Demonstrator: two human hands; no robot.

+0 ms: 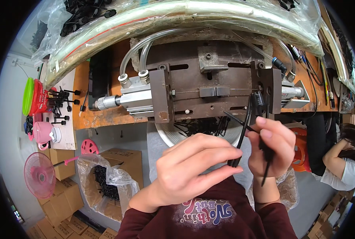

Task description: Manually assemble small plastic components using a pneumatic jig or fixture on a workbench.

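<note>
In front of the metal fixture, my left hand (197, 165) pinches the lower end of a slim black plastic stick (246, 125) between thumb and fingertips. The stick slants up toward the fixture. My right hand (275, 145), to its right, is closed around several more black sticks (266, 153) that point different ways. One of these has a wider, ridged head (258, 99) at its upper end; their exact kind is unclear. Just beyond my hands, the brown metal fixture (185, 81) carries a small grey block (214, 92) at its middle, with a thin rod on either side.
Under the fixture, a white basket (161, 133) holds many black sticks. Air cylinders (135, 99) with clear hoses flank the fixture on the wooden bench (84, 119). A pink fan (39, 175), cartons (62, 201) and a plastic-lined box (123, 159) stand left. Another person (342, 167) sits at right.
</note>
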